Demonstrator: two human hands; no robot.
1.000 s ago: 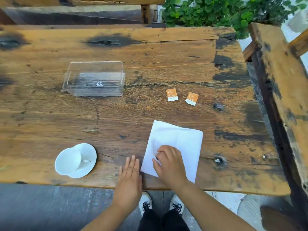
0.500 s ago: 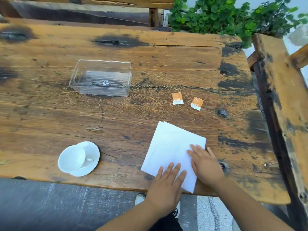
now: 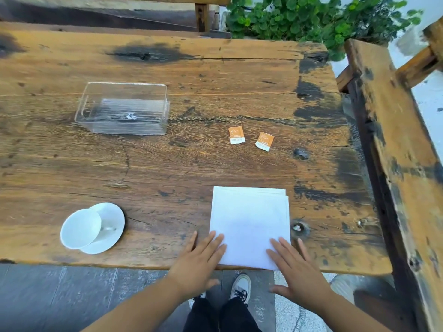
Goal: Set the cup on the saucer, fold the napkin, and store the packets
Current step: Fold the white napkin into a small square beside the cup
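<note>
Napkin now lies squared to the bench edge, formerly skewed; fold apparently complete. Left hand and right hand rest flat, released, on its near corners. Packets remain unstored beyond.

1. Napkin lies folded at the table's near edge; left hand and right hand lie flat on its near corners.
2. Cup sits on saucer.
3. Two packets lie apart from the clear box.
</note>
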